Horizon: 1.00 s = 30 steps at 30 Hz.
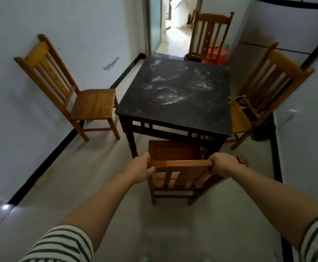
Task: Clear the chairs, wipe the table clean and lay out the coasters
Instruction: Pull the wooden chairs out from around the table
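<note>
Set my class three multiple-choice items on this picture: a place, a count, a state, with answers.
1. Where does the chair gripped by the left hand and right hand stand? A at the table's near side; B against the left wall; C in the doorway.
2. How many wooden chairs show? A two; B four; C six.
3. The tabletop is: A wiped clean; B smeared white; C set with coasters.
Answers: A, it stands before the near edge; B, one per side; B, pale smears cross the dark top.

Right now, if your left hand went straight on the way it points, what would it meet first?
The left hand, gripping the near chair, points toward the dark table; its front edge likely comes first, though depth is unclear.
</note>
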### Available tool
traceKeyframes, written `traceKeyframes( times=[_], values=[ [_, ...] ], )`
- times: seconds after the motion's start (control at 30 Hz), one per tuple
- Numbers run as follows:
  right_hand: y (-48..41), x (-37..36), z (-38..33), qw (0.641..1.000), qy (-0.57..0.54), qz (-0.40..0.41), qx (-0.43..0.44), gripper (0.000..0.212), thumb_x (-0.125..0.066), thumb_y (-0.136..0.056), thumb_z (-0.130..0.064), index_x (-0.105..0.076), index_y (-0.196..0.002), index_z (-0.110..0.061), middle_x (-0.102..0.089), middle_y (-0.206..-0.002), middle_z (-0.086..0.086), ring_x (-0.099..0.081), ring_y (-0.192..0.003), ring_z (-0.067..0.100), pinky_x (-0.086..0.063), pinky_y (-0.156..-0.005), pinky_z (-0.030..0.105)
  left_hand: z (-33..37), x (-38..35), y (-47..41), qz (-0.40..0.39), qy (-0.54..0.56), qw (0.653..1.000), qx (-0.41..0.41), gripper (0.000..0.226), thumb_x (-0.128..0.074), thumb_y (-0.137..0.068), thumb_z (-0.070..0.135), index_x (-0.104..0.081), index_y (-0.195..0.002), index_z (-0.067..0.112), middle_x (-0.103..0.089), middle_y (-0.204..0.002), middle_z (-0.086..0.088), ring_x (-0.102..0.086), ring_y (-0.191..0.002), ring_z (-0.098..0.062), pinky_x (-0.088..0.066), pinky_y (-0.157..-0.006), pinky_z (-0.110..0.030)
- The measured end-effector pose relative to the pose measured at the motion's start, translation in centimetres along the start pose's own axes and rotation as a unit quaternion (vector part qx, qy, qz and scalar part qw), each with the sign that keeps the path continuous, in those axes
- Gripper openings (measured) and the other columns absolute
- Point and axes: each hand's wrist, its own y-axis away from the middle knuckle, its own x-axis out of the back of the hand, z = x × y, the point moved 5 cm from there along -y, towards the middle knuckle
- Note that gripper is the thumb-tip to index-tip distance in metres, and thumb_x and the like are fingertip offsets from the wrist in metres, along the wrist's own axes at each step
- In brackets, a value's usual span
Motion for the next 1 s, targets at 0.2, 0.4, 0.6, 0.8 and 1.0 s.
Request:
traceKeyframes(
  times=[0.2, 0.4, 0.6, 0.8, 1.0],
  values=[
    [-1.3, 3.1, -5.4, 0.987, -0.005, -0.161, -0.023, 0.048, -0.08, -0.068, -0.024, -0.062, -0.112, -0.032, -0.056, -0.11, -0.005, -0.055, -0.1, 0.016, -0.052, -0.085, 0.033, -5.2, 3.6, -0.5, -0.109, -0.092, 0.99, 0.023, 0.059, -0.07, -0.085, 0.014, -0.045, -0.138, 0.021, -0.056, -0.124, -0.003, -0.058, -0.109, -0.019, -0.052, -0.087, -0.029],
    [-8.2, 7.9, -16.1, 0.991, -0.08, -0.085, 0.059, 0.048, -0.071, -0.083, -0.037, -0.057, -0.128, -0.026, -0.055, -0.124, -0.001, -0.056, -0.105, 0.018, -0.051, -0.084, 0.032, -13.5, 12.4, -2.4, -0.051, -0.103, 0.988, 0.108, 0.048, -0.064, -0.09, 0.018, -0.05, -0.136, 0.018, -0.053, -0.134, -0.005, -0.055, -0.119, -0.019, -0.047, -0.1, -0.033],
    [-16.5, 11.2, -30.5, 0.982, -0.098, -0.054, 0.154, 0.036, -0.069, -0.087, -0.036, -0.063, -0.118, -0.02, -0.064, -0.112, 0.0, -0.061, -0.092, 0.014, -0.05, -0.077, 0.027, -22.0, 22.8, -3.9, -0.032, -0.102, 0.979, 0.176, 0.044, -0.061, -0.093, 0.025, -0.052, -0.135, 0.015, -0.055, -0.134, -0.007, -0.055, -0.119, -0.022, -0.046, -0.096, -0.031],
    [-21.5, 14.4, -44.2, 0.969, -0.115, -0.102, 0.193, 0.028, -0.068, -0.087, -0.03, -0.064, -0.113, -0.02, -0.061, -0.092, -0.005, -0.062, -0.082, 0.011, -0.049, -0.068, 0.024, -31.1, 33.0, -3.7, 0.041, -0.081, 0.966, 0.244, 0.039, -0.06, -0.092, 0.026, -0.056, -0.129, 0.017, -0.059, -0.13, -0.007, -0.057, -0.115, -0.023, -0.045, -0.095, -0.03],
    [-26.4, 15.6, -56.3, 0.968, -0.11, -0.116, 0.196, 0.021, -0.068, -0.086, -0.032, -0.067, -0.104, -0.021, -0.065, -0.093, 0.0, -0.066, -0.083, 0.016, -0.055, -0.066, 0.026, -41.1, 39.6, -4.8, 0.073, -0.011, 0.958, 0.279, 0.037, -0.06, -0.091, 0.028, -0.057, -0.126, 0.016, -0.062, -0.119, -0.011, -0.061, -0.101, -0.024, -0.048, -0.088, -0.03]
  ],
)
